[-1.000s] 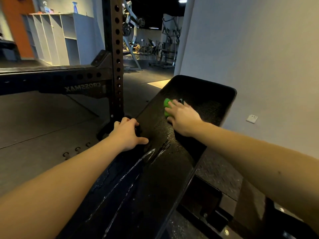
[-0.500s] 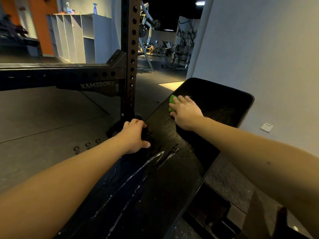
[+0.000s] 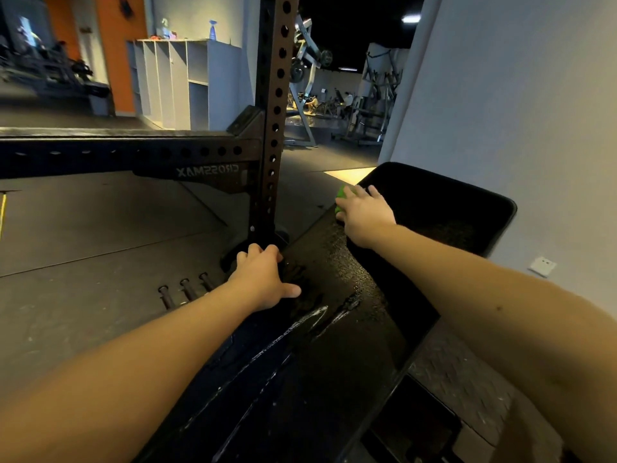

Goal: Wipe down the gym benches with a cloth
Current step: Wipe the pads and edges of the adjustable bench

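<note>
**Wiping the desk's far corner**

Grips the desk (image 3: 334,379) edge with the left hand (image 3: 263,279), fingers curled over it, for bracing. Presses the cloth (image 3: 342,192) down under the flat, spread right hand (image 3: 365,217) at the far left corner. Needs even pressure and overlapping strokes toward the right rim. Beware the rack post (image 3: 275,128) just beside, wall (image 3: 517,111) beyond.

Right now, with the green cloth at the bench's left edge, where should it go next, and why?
Probably sweep the right hand and cloth rightward across the bench: the cloth sits at the left edge, the near surface glistens wet, and the far right part shows no sheen.
</note>
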The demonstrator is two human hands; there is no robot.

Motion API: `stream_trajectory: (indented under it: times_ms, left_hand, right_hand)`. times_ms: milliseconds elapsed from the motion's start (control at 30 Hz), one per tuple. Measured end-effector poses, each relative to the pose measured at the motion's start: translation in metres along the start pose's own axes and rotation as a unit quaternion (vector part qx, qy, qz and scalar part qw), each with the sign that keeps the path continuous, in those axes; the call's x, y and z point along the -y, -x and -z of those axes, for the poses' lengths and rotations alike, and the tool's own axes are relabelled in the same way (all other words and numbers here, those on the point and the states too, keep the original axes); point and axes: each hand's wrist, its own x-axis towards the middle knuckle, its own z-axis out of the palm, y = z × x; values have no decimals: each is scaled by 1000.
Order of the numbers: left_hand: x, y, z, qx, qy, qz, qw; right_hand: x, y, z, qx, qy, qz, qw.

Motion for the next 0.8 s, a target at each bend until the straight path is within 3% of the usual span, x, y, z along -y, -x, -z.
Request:
stream_trajectory:
  times_ms: [100,167,233,400,467,567,700,800]
  left_hand:
    - [2,1,-2,-9,5,11,1000]
    - [3,3,-6,-22,0,16,1000]
    - [4,6,-9,-33,2,22,999]
    - [10,7,-10,-28,33,13,999]
    - [11,7,-10,-26,35,14,999]
    - [10,7,-11,-35,34,20,999]
    - [9,9,-11,-36,19,22,999]
    - [8,9,-8,-31,27,22,999]
  right_hand:
    - [37,17,-4,-10,-33,79,996]
    - [66,32,-10,18,-57,180,982]
    - [71,32,-10,65,-71,224,970]
    - [4,-12,15,67,-7,56,996]
    - [9,-16,11,62,12,32,998]
    - [45,1,-1,32,-34,79,996]
    - [77,36,-12,77,-82,216,970]
    - [45,28,0,84,-91,170,978]
